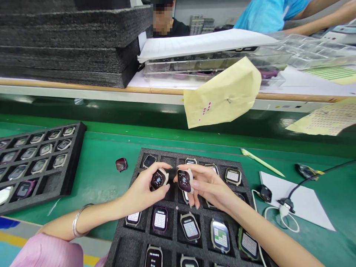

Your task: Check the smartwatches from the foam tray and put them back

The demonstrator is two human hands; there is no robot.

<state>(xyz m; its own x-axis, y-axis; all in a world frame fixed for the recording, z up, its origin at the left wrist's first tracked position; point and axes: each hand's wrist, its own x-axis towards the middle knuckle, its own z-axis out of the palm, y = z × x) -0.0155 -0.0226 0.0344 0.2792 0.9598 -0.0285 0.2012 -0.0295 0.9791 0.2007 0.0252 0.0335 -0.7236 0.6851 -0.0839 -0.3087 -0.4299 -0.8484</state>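
My left hand [144, 189] is closed around a beige-cased smartwatch body [159, 178] with a lit dark screen. My right hand [207, 185] pinches a second smartwatch body [184, 181], also lit, right beside the first. Both hands hover over a black foam tray [128, 237] whose pockets hold several more watch bodies with lit screens. A silver bangle [78, 220] sits on my left wrist.
A second foam tray [69, 174] of watch bodies lies at left on the green mat. A loose dark watch piece [121, 164], a green pen [261, 161], white paper [306, 204] and a charging cable [283, 211] lie nearby. Stacked foam [69, 40], clear trays and yellow sheets [222, 94] fill the shelf; other people work behind.
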